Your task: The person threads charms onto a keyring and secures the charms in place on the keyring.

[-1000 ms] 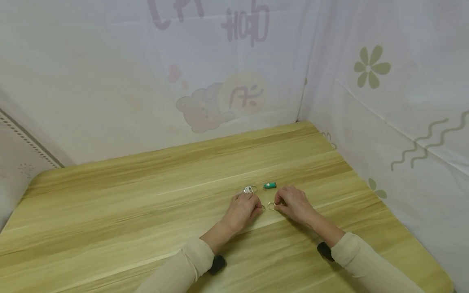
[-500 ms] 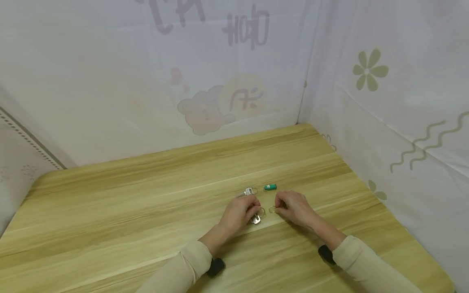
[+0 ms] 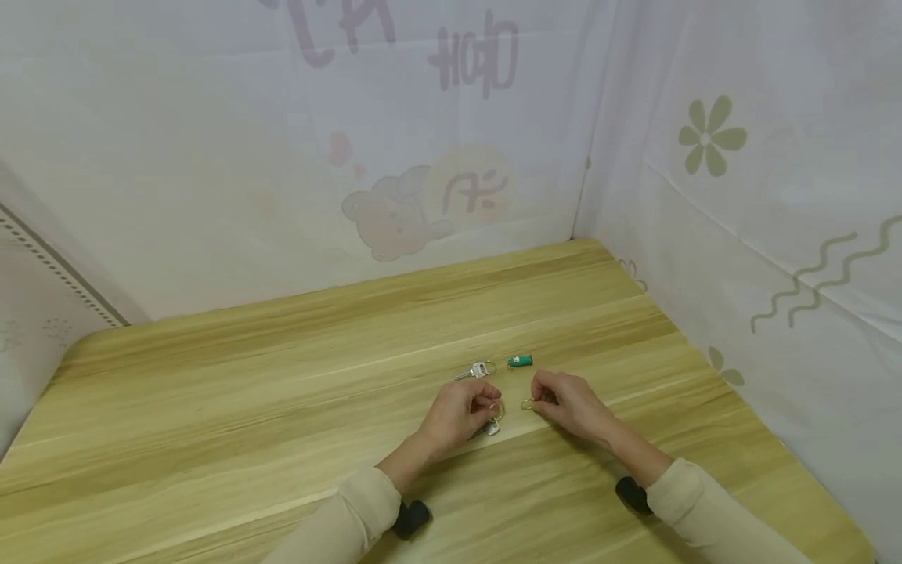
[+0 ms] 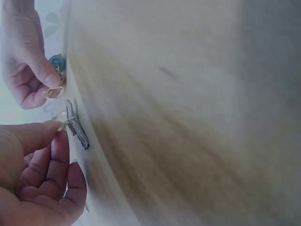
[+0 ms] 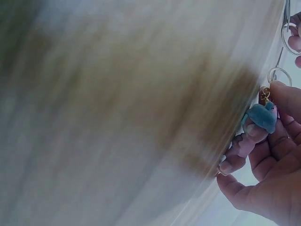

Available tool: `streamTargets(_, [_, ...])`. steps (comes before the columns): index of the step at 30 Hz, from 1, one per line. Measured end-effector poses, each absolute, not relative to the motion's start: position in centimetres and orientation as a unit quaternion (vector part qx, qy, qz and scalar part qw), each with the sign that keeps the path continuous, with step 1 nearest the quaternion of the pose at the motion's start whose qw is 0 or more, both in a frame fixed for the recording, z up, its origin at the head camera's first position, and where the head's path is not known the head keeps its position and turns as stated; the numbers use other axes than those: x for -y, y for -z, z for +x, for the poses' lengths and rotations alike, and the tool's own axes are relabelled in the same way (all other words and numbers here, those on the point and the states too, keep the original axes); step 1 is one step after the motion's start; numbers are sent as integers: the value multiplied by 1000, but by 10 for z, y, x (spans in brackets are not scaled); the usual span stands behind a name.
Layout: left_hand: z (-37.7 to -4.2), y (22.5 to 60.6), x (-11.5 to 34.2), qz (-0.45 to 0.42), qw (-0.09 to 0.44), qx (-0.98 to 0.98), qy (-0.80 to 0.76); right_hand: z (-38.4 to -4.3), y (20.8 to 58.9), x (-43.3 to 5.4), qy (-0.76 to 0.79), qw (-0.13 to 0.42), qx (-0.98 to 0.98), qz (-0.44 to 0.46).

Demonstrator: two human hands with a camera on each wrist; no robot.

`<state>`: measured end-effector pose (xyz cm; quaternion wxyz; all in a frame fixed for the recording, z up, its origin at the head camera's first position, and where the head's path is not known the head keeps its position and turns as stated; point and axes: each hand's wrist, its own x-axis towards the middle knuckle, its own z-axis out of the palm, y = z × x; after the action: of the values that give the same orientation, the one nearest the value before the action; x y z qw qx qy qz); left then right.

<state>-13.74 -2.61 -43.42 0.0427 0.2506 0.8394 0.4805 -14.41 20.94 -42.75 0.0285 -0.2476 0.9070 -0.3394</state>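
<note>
My left hand (image 3: 458,415) pinches a split ring (image 3: 499,410) between thumb and index finger, just above the table. A silver key (image 4: 75,127) hangs from that ring in the left wrist view. My right hand (image 3: 572,406) pinches a gold ring (image 3: 527,405) a short gap to the right. From this ring hangs a keychain figure (image 5: 262,117) in teal and pink, seen in the right wrist view and mostly hidden by the hand in the head view. Beyond the hands lie another silver key (image 3: 479,370) with its ring and a green keychain charm (image 3: 521,361).
The wood-grain table (image 3: 282,392) stretches away to the left and towards the back. Printed white cloth (image 3: 211,157) walls in its back and sides. A black wrist camera (image 3: 411,518) sits under the left cuff, another under the right.
The hands have drawn slightly apart and nearer the body. The left hand's ring has turned, and its key has come into view below the fingers. The key and green charm beyond lie still.
</note>
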Motion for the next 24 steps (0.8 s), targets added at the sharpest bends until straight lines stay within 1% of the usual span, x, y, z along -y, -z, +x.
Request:
streamTargets(2, [-137, 434, 26, 253, 45, -840, -479, -144, 428, -210, 346, 28, -904, -249])
streamTargets(5, [-136, 434, 27, 260, 31, -847, -463, -143, 428, -210, 360, 32, -899, -249])
streamTargets(12, [-132, 435, 26, 260, -39, -868, -422, -139, 428, -209, 414, 48, -879, -231])
streamTargets(15, [-131, 435, 25, 251, -54, -861, -440, -136, 426, -207, 442, 59, -868, -217])
streamTargets(20, [-131, 430, 21, 246, -65, -843, -474, -132, 422, -206, 492, 75, -844, -199])
streamTargets(24, [-131, 426, 19, 241, -56, -835, -492, -131, 420, -204, 526, 85, -825, -191])
